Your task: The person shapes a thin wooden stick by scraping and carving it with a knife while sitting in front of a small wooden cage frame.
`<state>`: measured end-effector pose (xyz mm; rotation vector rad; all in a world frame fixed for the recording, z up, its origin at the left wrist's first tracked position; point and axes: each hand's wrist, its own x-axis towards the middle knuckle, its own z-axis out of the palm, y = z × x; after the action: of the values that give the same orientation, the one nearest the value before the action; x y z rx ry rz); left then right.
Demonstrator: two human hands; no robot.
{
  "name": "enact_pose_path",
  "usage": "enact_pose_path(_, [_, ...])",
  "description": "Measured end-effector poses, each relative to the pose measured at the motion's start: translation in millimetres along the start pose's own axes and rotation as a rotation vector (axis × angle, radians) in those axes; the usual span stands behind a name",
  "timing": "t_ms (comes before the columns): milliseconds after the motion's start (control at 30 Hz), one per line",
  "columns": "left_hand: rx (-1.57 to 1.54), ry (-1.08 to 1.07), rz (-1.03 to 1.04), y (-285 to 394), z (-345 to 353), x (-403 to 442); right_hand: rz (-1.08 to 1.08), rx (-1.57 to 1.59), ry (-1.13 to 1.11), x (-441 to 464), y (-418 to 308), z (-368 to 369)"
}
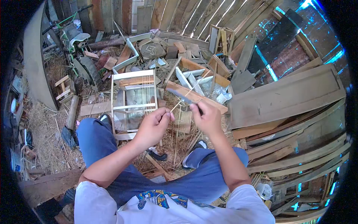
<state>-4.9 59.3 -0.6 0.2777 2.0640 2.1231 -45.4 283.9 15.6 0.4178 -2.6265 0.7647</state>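
My left hand [154, 125] is closed, pinching the lower end of a thin bamboo strip [176, 106] that slants up and to the right. My right hand [207, 117] is wrapped round the dark handle of what looks like a knife [191, 97], its grey blade angled up-left across the strip. Behind the blade lies a reddish-brown plank [214, 105]. To the left of both hands, a pale wooden frame [115, 95] with crossbars rests on the ground, with several thin strips [149, 86] along its right side.
Wood scraps and straw litter the ground. A large panel [287, 99] and stacked boards [298, 149] stand at right. A small wooden stool [64, 89], a log [72, 112] and a green wheeled machine [80, 48] are at left. Plank walls [167, 16] rise behind.
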Motion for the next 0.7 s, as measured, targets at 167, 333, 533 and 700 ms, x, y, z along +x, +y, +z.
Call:
enact_pose_path(167, [-0.064,0.037,-0.082,-0.4,3.3,2.5,-0.204,-0.004,-0.106,-11.2,-19.0,7.0])
enact_pose_path(333, [-0.134,0.048,-0.123,-3.4,6.0,3.5,-0.209,-0.005,-0.093,-11.1,-17.1,6.7])
enact_pose_path(533, [-0.041,0.074,-0.058,0.7,4.3,6.9,-0.179,-0.032,-0.039,-1.9,-10.6,2.7])
enact_pose_path(700, [0.172,0.044,-0.03,1.6,0.2,2.6,0.157,-0.07,0.046,15.2,30.1,-2.8])
